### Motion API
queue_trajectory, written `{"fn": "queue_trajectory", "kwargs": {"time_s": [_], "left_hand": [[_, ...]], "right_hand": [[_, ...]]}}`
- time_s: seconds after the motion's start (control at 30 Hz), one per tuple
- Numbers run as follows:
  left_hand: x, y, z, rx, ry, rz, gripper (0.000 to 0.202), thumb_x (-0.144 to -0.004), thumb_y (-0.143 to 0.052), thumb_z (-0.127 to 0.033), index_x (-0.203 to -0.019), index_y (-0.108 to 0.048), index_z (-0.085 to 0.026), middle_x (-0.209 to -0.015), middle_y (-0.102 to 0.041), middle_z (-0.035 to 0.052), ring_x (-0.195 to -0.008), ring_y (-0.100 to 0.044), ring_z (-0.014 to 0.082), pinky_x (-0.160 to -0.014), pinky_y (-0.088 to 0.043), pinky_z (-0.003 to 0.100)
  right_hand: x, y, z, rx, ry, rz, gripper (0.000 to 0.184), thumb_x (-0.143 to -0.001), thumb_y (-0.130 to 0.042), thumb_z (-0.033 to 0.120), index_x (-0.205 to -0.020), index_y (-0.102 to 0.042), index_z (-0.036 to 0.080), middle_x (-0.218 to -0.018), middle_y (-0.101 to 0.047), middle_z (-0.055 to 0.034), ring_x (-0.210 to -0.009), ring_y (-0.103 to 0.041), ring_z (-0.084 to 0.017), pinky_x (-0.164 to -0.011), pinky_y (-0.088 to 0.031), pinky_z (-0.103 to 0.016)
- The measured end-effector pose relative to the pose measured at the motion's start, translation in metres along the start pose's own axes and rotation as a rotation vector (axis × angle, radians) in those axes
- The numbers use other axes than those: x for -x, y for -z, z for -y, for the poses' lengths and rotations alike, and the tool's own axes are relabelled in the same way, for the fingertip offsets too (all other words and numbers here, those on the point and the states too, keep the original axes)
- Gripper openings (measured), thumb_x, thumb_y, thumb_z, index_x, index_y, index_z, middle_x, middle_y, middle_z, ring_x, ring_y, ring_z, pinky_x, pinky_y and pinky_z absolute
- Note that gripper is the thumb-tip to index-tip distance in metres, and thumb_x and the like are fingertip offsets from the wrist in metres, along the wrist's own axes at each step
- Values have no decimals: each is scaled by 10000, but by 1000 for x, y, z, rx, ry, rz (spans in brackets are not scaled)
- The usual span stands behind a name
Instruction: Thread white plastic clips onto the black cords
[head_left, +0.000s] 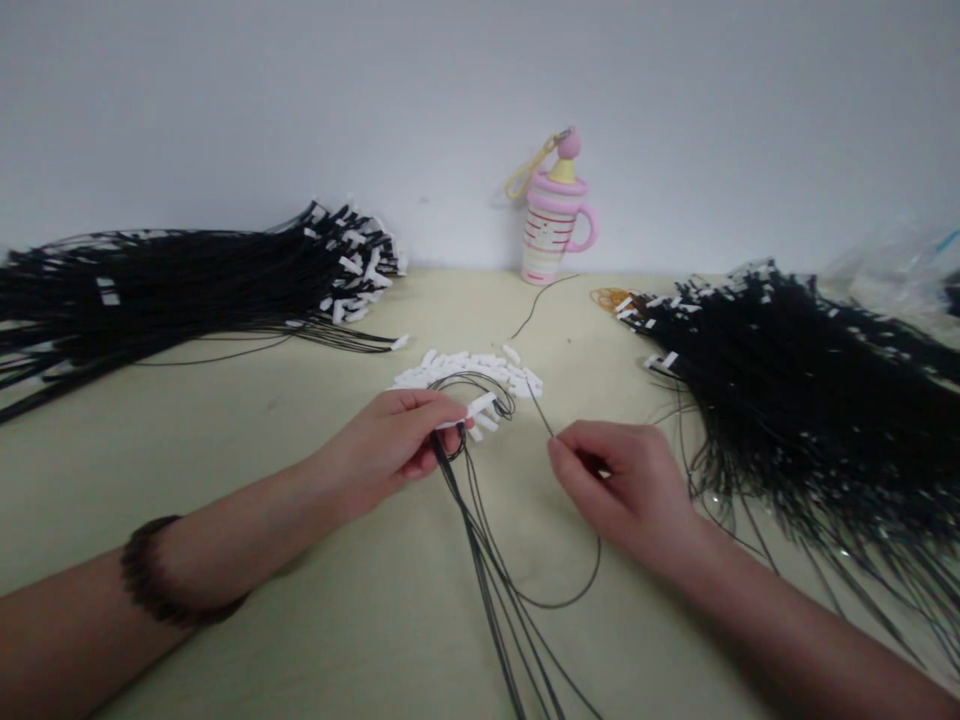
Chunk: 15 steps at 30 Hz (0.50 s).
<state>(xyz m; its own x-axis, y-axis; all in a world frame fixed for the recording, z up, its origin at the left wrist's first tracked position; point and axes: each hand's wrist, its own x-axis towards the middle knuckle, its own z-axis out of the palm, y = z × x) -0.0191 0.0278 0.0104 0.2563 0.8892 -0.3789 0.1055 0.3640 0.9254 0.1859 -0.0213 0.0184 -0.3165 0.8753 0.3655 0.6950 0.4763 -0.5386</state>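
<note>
Near the middle of the table, my left hand (412,430) pinches a few black cords (480,550) and a white connector piece (481,404) between thumb and fingers. The cords hang down toward the front edge of the view, and thin loops curl out beyond the fingertips. To its right, my right hand (622,480) is closed on one thin black cord (541,412), whose free end points up and left. A slack curve of cord passes below the right hand. Just behind the left hand lies a pile of small white pieces (457,366).
A large bundle of black cords (225,270) with white ends lies at the left. Another black heap (810,400) spreads over the right side, beside clear plastic (907,270). Against the wall stands a pink-and-white cup-shaped container (549,230). Yellow-brown bands (611,300) lie near the right heap.
</note>
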Motion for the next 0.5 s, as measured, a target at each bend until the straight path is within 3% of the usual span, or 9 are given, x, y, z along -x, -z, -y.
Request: {"fn": "queue_trajectory", "kwargs": {"time_s": [0.07,0.23,0.5], "left_hand": [[2,-1,-1,1,-7,-10,200,-754,-573,-279,-610,-570,-141,-519,-499,-43,-371,-326,18,-334,-206,126],[3,-2,-1,-19,-21,-5,205,-763,-562,-285,-619,-574,-139,-516,-501,-42,-370,-332,19,-327,-211,121],[3,-3,-1,-50,-39,-1,214,-768,-554,-291,-619,-570,-139,-527,-512,-40,-370,-340,20,-324,-219,119]], "right_hand": [[2,-9,1,-28,30,45,269,-773,-485,111,-520,-396,136,-489,-340,55,-460,-323,-30,-463,-226,-183],[3,-20,-6,-82,41,148,238,-785,-452,104,-564,-373,147,-527,-328,53,-497,-327,-39,-494,-229,-178],[2,-20,-7,-124,-1,168,252,-789,-445,110,-558,-353,150,-518,-307,57,-491,-315,-40,-487,-222,-175]]}}
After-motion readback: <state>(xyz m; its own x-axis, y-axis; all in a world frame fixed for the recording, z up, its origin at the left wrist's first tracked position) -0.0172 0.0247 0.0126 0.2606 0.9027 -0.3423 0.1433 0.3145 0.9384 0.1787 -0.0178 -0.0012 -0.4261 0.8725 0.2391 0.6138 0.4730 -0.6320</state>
